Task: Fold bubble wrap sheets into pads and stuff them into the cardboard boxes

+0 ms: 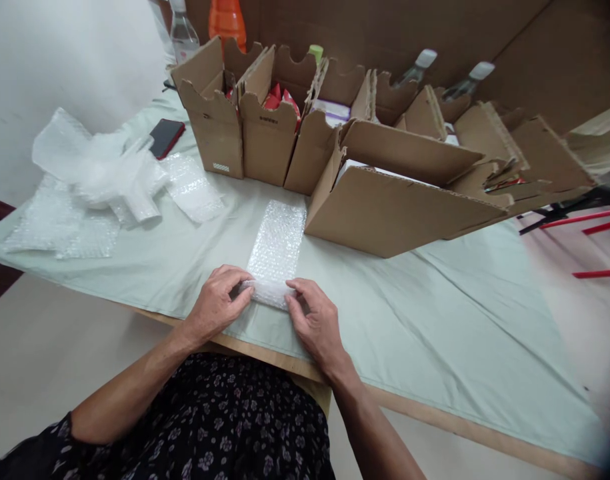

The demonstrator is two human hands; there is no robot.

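A strip of bubble wrap [277, 240] lies lengthwise on the pale green tablecloth, its near end rolled or folded into a thick bundle. My left hand [221, 297] grips the left end of that bundle, thumb and fingers pinched together on it. At the right end, my right hand [312, 313] pinches it the same way. Whether something is wrapped inside the roll I cannot tell. The far end of the strip lies flat, close to the cardboard boxes.
Several open cardboard boxes [349, 200] line the back, with bottles behind, including an orange one [227, 23]. On the left lie a heap of bubble wrap and white packing sheets [99, 170], a flat piece [195, 190] and a phone [167, 137]. The tablecloth [435, 313] covers the table.
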